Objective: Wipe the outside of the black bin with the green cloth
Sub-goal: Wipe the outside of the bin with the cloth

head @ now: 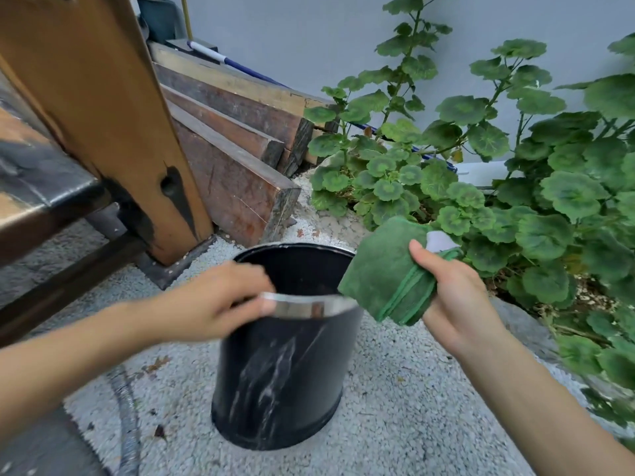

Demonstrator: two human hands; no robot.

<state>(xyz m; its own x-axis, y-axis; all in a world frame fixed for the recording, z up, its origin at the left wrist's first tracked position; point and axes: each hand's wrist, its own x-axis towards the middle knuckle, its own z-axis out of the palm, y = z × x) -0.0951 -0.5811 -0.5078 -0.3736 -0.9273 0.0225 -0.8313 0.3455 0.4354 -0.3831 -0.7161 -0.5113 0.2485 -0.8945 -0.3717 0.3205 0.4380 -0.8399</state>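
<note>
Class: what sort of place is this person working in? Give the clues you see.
Likely a garden or back yard: gravel ground, leafy green plants, and weathered wooden planks stacked by a wall.

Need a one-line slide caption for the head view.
Left hand grips the metal rim of the black bin on gravel while the right hand holds the folded green cloth beside it, not yet wiping.

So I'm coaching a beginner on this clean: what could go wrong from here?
1. The black bin stands on loose gravel, held only by the left hand at its rim; a hard push could tip or slide it.
2. The green cloth in the right hand is folded thick, so it may skip the white streaks low on the side.
</note>
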